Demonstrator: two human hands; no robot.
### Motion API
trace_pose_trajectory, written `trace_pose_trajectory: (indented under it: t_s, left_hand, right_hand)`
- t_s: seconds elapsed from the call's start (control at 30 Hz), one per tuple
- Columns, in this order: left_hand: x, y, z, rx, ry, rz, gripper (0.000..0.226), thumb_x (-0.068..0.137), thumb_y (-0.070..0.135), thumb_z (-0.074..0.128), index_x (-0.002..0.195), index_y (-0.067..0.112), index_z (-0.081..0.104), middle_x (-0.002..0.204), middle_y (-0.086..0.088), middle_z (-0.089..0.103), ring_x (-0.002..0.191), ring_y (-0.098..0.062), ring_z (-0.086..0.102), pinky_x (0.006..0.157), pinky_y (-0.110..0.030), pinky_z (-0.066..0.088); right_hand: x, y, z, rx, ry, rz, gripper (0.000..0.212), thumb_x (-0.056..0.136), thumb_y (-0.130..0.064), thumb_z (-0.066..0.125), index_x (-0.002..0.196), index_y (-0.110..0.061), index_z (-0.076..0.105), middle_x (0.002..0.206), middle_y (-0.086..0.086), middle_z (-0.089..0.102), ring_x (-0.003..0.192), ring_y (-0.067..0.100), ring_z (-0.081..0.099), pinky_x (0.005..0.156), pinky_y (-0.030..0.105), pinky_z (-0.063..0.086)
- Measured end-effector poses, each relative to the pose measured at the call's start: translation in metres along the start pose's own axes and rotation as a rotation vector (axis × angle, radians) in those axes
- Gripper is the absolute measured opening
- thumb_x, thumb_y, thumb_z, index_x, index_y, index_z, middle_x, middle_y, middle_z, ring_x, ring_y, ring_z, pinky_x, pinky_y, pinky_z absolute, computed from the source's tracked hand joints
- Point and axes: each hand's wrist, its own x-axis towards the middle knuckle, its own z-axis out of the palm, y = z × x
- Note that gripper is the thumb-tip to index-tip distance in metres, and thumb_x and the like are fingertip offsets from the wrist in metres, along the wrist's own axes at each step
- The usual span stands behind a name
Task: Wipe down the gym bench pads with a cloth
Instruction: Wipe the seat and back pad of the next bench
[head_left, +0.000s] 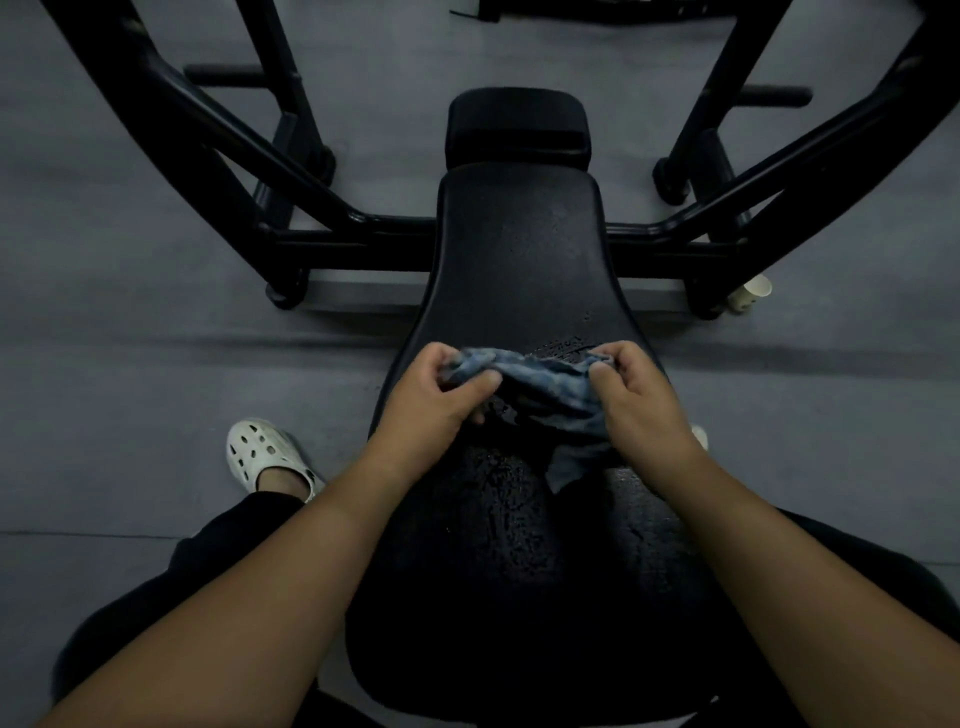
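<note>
A long black bench pad runs away from me, with a smaller black pad beyond its far end. A blue-grey cloth is stretched between my hands just above the near half of the long pad. My left hand pinches its left end between thumb and fingers. My right hand pinches the right end, and a corner of the cloth hangs down below it. The pad surface under and near my hands looks wet and speckled with droplets.
Black steel frame tubes slope down on both sides to a crossbar behind the pad. A paper cup lies by the right frame foot. My white clog stands on the grey floor at left; dark trousers flank the bench.
</note>
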Motion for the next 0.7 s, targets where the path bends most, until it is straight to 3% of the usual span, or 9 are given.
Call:
trace_pose_trajectory:
  t_s: [0.1, 0.2, 0.27, 0.33, 0.4, 0.47, 0.57, 0.63, 0.7]
  left_hand:
    - [0.002, 0.009, -0.005, 0.002, -0.025, -0.010, 0.014, 0.093, 0.027, 0.069, 0.083, 0.019, 0.064, 0.061, 0.013, 0.063, 0.053, 0.000, 0.054, 0.054, -0.028, 0.048]
    - [0.000, 0.015, -0.011, 0.074, -0.003, -0.041, 0.037, 0.096, 0.040, 0.062, 0.069, 0.015, 0.065, 0.049, 0.011, 0.047, 0.045, -0.002, 0.040, 0.046, -0.020, 0.033]
    - [-0.001, 0.015, -0.012, 0.181, -0.037, -0.137, 0.048, 0.098, 0.050, 0.054, 0.064, 0.016, 0.059, 0.050, 0.007, 0.044, 0.046, -0.009, 0.040, 0.048, -0.024, 0.031]
    - [-0.002, 0.009, -0.013, 0.473, -0.033, -0.193, 0.057, 0.100, 0.056, 0.045, 0.065, 0.011, 0.052, 0.058, -0.001, 0.048, 0.055, -0.018, 0.046, 0.055, -0.032, 0.032]
    - [-0.004, -0.002, -0.015, 0.637, 0.099, -0.151, 0.054, 0.101, 0.053, 0.044, 0.074, 0.008, 0.055, 0.066, -0.001, 0.057, 0.067, -0.021, 0.053, 0.060, -0.034, 0.036]
    - [-0.007, -0.009, -0.016, 0.661, 0.213, -0.041, 0.034, 0.100, 0.046, 0.050, 0.086, 0.016, 0.058, 0.076, 0.003, 0.060, 0.075, -0.020, 0.056, 0.065, -0.033, 0.038]
    - [-0.007, -0.024, -0.016, 0.807, 0.209, 0.166, 0.016, 0.097, 0.034, 0.057, 0.106, 0.021, 0.060, 0.104, 0.002, 0.060, 0.097, -0.020, 0.054, 0.078, -0.036, 0.046]
    - [-0.004, -0.043, -0.016, 0.911, 0.180, 0.237, 0.026, 0.096, 0.027, 0.057, 0.120, 0.017, 0.060, 0.124, -0.002, 0.058, 0.115, -0.024, 0.051, 0.093, -0.042, 0.047]
    - [-0.002, -0.060, -0.018, 0.988, 0.147, 0.285, 0.038, 0.098, 0.025, 0.052, 0.132, 0.010, 0.058, 0.141, -0.008, 0.054, 0.131, -0.029, 0.047, 0.105, -0.047, 0.043]
  right_hand:
    - [0.007, -0.009, -0.009, 0.011, 0.008, 0.018, 0.012, 0.100, -0.024, 0.054, 0.088, -0.026, 0.057, 0.089, 0.000, 0.064, 0.086, 0.017, 0.060, 0.084, 0.046, 0.051]
    - [0.009, -0.023, -0.022, 0.220, 0.057, -0.022, 0.013, 0.101, -0.017, 0.055, 0.090, -0.023, 0.058, 0.086, 0.003, 0.065, 0.081, 0.018, 0.060, 0.079, 0.045, 0.054]
    - [0.008, -0.026, -0.026, 0.231, 0.029, -0.070, 0.009, 0.100, -0.018, 0.057, 0.092, -0.023, 0.059, 0.086, 0.002, 0.065, 0.080, 0.016, 0.060, 0.075, 0.040, 0.052]
    - [0.008, -0.016, -0.030, -0.247, -0.025, -0.116, 0.011, 0.095, -0.023, 0.063, 0.106, -0.022, 0.061, 0.093, 0.001, 0.064, 0.087, 0.017, 0.060, 0.079, 0.038, 0.050]
    - [0.008, -0.004, -0.034, -0.798, 0.122, -0.158, 0.040, 0.090, -0.020, 0.064, 0.129, -0.014, 0.054, 0.113, 0.011, 0.059, 0.104, 0.030, 0.055, 0.085, 0.043, 0.048]
    - [-0.003, 0.001, -0.032, -0.802, 0.215, -0.166, 0.041, 0.088, -0.013, 0.059, 0.129, -0.009, 0.054, 0.116, 0.016, 0.056, 0.105, 0.037, 0.053, 0.085, 0.044, 0.045]
    - [-0.027, 0.004, -0.002, -0.689, -0.033, -0.010, 0.025, 0.097, -0.024, 0.050, 0.119, -0.014, 0.057, 0.114, 0.012, 0.061, 0.101, 0.030, 0.057, 0.082, 0.037, 0.045]
    - [-0.040, 0.008, 0.026, -0.731, -0.097, 0.097, 0.043, 0.101, -0.040, 0.042, 0.136, -0.014, 0.048, 0.132, 0.018, 0.050, 0.119, 0.032, 0.049, 0.099, 0.041, 0.044]
    - [-0.043, 0.006, 0.054, -0.731, -0.086, 0.175, 0.066, 0.102, -0.053, 0.033, 0.154, -0.012, 0.026, 0.156, 0.022, 0.023, 0.143, 0.038, 0.023, 0.117, 0.047, 0.025]
